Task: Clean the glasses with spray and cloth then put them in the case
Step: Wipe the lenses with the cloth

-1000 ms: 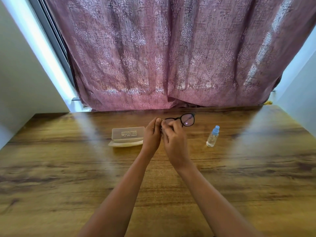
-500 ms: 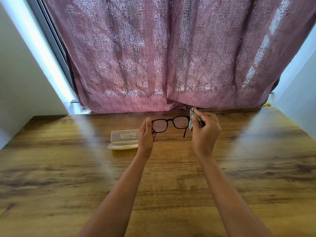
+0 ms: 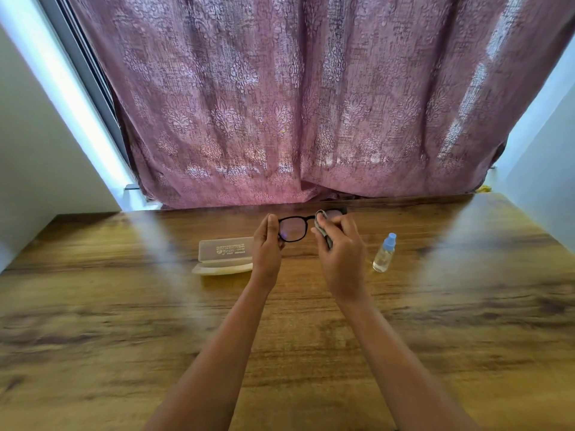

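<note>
1. The left hand (image 3: 267,244) has its grip closed on the left end of the glasses (image 3: 294,229), thumb and fingers pinching the black frame beside the lens and holding it up above the tabletop (image 3: 466,306).
2. The right hand (image 3: 342,253) has its grip closed on a grey cloth (image 3: 322,227), which is pressed over the right lens, so that lens is mostly hidden; only a bit of the frame's top right corner shows past the fingers.
3. The left lens is uncovered and shows a faint purple tint.
4. The case (image 3: 224,256) lies open on the tabletop just left of the left hand, its translucent lid raised with printed lettering, its pale base in front.
5. The spray bottle (image 3: 385,252) stands upright on the tabletop to the right of the right hand, apart from it; it is clear with a light blue cap.
6. A mauve patterned curtain (image 3: 295,104) hangs behind the far edge of the tabletop.
</note>
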The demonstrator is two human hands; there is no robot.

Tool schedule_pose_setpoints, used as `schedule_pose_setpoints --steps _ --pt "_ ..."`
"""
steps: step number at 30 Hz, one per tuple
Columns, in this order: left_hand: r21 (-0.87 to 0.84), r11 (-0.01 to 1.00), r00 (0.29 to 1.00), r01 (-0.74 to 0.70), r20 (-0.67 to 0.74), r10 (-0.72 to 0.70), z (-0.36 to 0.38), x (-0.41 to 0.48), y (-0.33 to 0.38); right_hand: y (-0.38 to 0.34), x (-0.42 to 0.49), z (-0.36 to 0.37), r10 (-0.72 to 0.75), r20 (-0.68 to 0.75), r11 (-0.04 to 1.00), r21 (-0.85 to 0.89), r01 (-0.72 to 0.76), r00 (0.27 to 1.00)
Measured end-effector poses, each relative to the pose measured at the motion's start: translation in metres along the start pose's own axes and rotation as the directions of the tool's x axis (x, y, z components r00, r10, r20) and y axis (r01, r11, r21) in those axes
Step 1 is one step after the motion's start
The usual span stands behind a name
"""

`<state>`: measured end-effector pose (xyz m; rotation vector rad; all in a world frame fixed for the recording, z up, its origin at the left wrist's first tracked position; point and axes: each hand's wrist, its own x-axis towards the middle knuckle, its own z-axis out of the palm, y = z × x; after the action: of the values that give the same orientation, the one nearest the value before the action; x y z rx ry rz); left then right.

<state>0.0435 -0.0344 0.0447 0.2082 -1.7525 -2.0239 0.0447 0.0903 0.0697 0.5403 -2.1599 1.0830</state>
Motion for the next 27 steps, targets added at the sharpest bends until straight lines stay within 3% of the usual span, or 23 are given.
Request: schedule_pose_setpoints --steps 7,13,19,24,27 --pt "-0.017 1.0 0.999 -0.009 0.035 0.01 -0.003 0.0 0.003 0.019 0.01 -0.011 0.181 -0.11 0.983 0.01 -0.181 0.977" --pt "-0.005 1.0 0.999 -0.014 0.05 0.014 0.0 -0.002 0.003 0.002 -0.003 0.001 -0.009 0.003 1.0 0.021 0.008 1.0" --pt "-0.037 0.999 0.999 0.006 0.046 -0.004 0.0 -0.003 0.006 0.022 0.01 -0.012 0.173 -0.108 0.985 -0.001 -0.174 0.979" --pt "-0.012 1.0 0.999 0.02 0.04 -0.02 0.004 -0.005 0.006 0.004 -0.003 0.002 -0.003 0.004 1.0 0.008 0.003 1.0" --pt "-0.041 0.999 0.999 0.016 0.037 -0.015 0.001 -0.004 0.008 0.012 0.003 -0.003 0.034 -0.006 0.999 0.003 -0.034 0.999"
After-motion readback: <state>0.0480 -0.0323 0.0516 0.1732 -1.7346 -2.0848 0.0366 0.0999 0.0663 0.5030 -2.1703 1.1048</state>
